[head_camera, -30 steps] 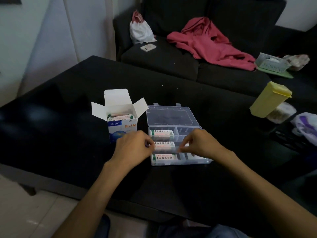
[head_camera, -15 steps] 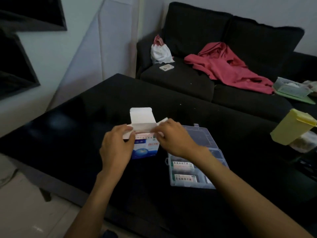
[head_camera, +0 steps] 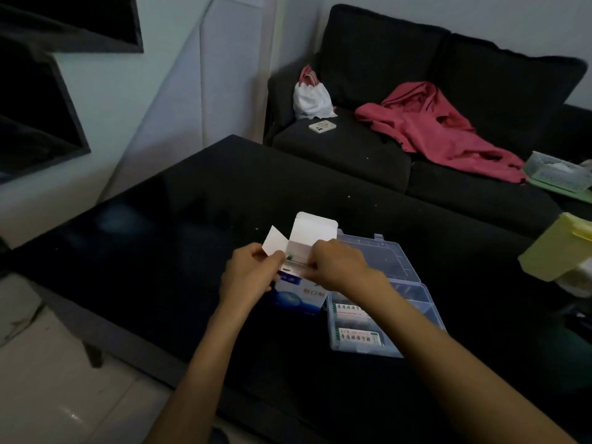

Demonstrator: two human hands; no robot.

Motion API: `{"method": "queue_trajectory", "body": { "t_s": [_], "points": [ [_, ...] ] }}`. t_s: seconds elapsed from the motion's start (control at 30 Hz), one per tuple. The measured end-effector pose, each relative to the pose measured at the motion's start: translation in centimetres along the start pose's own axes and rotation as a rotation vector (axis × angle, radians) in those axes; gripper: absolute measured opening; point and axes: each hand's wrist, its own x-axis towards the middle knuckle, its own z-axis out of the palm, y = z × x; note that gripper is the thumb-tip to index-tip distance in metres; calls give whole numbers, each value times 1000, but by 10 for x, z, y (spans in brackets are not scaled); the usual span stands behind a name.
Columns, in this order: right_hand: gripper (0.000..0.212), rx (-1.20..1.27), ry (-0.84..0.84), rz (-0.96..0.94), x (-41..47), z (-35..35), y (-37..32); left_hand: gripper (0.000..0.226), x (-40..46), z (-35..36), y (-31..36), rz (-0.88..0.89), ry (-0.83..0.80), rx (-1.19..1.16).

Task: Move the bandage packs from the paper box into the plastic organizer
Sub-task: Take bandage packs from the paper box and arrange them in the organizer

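The paper box [head_camera: 296, 294] is being kept upright on the dark surface [head_camera: 160, 251], well in from its edges, with its flaps standing open; it is being gripped at its left top rim by the left hand [head_camera: 250, 277], fingers curled; bandage packs [head_camera: 296, 267] at its mouth are being pinched by the right hand [head_camera: 336, 267]; the plastic organizer [head_camera: 413, 302] is lying open, touching the box's right side, with two packs [head_camera: 357, 336] showing in its near compartments.
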Motion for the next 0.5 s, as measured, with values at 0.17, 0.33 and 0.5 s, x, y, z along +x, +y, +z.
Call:
{"method": "queue_trajectory", "body": {
  "t_s": [0.17,0.33,0.5],
  "points": [
    [38,-19,-120,32,2,-11,-8,29,-4,0,1,32,53,197],
    [38,66,-104,-31,0,-10,-1,30,-6,-2,6,21,80,108],
    [37,134,-154,-130,2,-9,8,28,-8,-2,4,75,130,75]
  ]
}}
